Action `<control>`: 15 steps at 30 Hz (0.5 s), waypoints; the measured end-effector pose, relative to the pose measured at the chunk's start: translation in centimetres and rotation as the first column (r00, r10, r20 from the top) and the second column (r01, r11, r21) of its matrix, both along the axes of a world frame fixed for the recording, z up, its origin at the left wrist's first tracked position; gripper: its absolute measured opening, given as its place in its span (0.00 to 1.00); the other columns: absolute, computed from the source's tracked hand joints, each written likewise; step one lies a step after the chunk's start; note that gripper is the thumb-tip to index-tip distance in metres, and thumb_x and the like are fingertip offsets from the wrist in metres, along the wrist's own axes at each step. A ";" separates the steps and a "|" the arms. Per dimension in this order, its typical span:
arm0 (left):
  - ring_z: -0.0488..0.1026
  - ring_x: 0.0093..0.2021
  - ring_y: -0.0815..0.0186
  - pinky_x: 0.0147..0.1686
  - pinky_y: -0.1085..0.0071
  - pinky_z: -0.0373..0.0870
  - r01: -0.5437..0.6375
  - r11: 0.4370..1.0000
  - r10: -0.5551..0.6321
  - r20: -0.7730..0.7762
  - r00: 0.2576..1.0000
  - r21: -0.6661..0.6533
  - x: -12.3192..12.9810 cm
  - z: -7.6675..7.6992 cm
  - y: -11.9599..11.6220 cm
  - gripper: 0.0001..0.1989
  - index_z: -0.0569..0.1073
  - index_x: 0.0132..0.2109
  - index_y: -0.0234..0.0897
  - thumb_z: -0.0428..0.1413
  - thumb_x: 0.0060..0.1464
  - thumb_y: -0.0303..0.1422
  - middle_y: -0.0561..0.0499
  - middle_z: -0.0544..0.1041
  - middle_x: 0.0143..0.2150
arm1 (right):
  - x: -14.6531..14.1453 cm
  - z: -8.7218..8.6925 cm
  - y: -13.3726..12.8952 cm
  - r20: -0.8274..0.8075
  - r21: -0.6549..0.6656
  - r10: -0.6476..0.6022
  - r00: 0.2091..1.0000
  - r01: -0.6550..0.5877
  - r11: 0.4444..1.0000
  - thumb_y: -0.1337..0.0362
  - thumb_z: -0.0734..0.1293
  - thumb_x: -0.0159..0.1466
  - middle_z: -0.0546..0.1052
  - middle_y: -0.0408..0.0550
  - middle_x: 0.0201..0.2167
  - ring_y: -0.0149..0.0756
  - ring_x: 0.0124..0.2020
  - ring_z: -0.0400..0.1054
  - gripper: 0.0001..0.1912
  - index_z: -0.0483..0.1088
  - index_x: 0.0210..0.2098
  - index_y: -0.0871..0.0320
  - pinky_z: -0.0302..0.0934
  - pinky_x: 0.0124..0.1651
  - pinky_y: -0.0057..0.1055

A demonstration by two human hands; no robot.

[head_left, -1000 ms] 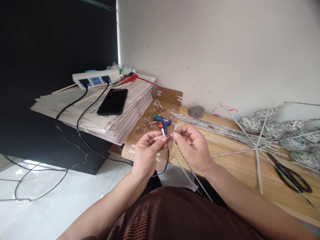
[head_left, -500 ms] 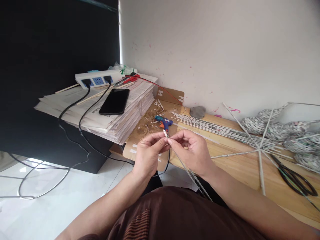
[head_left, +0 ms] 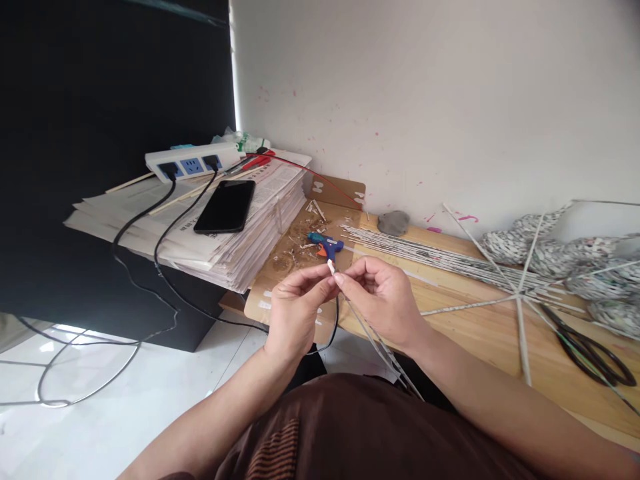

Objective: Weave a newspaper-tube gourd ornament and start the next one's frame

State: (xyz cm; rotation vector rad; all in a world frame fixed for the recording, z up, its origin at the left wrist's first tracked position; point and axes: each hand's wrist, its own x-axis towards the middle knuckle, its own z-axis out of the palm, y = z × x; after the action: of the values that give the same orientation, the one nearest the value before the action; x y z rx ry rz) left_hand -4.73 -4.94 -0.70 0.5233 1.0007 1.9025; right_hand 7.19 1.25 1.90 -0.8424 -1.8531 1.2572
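Both hands meet fingertip to fingertip at the centre of the head view, in front of a blue glue gun (head_left: 331, 247). My left hand (head_left: 299, 303) pinches a thin paper strip (head_left: 331, 266) near its white end, which pokes up above the fingers. My right hand (head_left: 383, 297) pinches the same strip just beside it, thumb and forefinger pressed together. Thin grey strands (head_left: 376, 343) run from below the fingers down toward the lap. The exact spot where the fingertips touch the strip is partly hidden.
Left, a newspaper stack (head_left: 200, 247) bears a phone (head_left: 225, 207) and a power strip (head_left: 193, 162). Rolled paper sticks (head_left: 425, 253), a joined star of sticks (head_left: 519, 295), black scissors (head_left: 590, 350) and woven paper bundles (head_left: 575, 257) lie right. A grey stone-like lump (head_left: 393, 223) sits by the wall.
The view has shifted slightly. Both hands stay together, and the white end of the strip points a little differently between the fingertips.
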 end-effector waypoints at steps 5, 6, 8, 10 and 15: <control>0.81 0.35 0.65 0.41 0.66 0.80 -0.026 0.999 0.026 -0.005 1.000 -0.032 0.1 -0.2 -0.1 0.13 0.82 0.37 0.36 0.71 0.41 0.33 0.49 0.83 0.35 | -0.1 0.0 0.0 -0.007 -0.035 0.008 1.000 -0.008 0.999 0.56 0.70 0.63 0.79 0.45 0.27 0.35 0.29 0.75 0.11 0.70 0.29 0.56 0.68 0.31 0.30; 0.81 0.35 0.66 0.41 0.66 0.80 -0.027 0.999 0.027 -0.006 1.000 -0.035 0.1 -0.3 -0.1 0.14 0.82 0.37 0.37 0.72 0.41 0.33 0.49 0.83 0.35 | -0.1 0.0 0.0 -0.011 -0.040 0.010 1.000 -0.011 0.999 0.56 0.70 0.63 0.79 0.45 0.27 0.34 0.29 0.75 0.11 0.70 0.29 0.56 0.68 0.31 0.30; 0.80 0.34 0.66 0.39 0.67 0.80 -0.027 0.999 0.026 -0.011 1.000 -0.037 0.1 -0.4 0.0 0.14 0.82 0.37 0.37 0.72 0.41 0.34 0.50 0.83 0.35 | -0.2 -0.1 0.0 -0.013 -0.037 0.007 1.000 -0.007 0.999 0.56 0.70 0.63 0.79 0.45 0.26 0.33 0.28 0.74 0.12 0.70 0.29 0.56 0.67 0.29 0.28; 0.80 0.34 0.66 0.38 0.67 0.80 -0.025 0.999 0.024 -0.016 1.000 -0.039 0.1 -0.6 0.1 0.13 0.82 0.37 0.37 0.71 0.42 0.34 0.50 0.83 0.35 | -0.3 -0.2 0.1 -0.007 -0.020 -0.009 1.000 0.009 1.000 0.56 0.70 0.63 0.78 0.44 0.25 0.32 0.26 0.72 0.13 0.69 0.28 0.56 0.65 0.28 0.27; 0.80 0.34 0.67 0.38 0.69 0.80 -0.025 0.999 0.024 -0.028 0.999 -0.030 0.1 -0.7 0.0 0.12 0.82 0.37 0.38 0.71 0.43 0.33 0.50 0.83 0.35 | -0.3 -0.2 0.1 -0.006 -0.026 -0.015 1.000 0.015 1.000 0.56 0.71 0.62 0.76 0.42 0.23 0.29 0.24 0.70 0.13 0.69 0.27 0.57 0.63 0.26 0.25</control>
State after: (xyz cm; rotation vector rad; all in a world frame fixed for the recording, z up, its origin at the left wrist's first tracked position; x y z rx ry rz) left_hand -4.60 -4.92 -1.40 0.5230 1.0567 1.9029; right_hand 6.89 1.38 1.72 -0.8639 -1.8257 1.2754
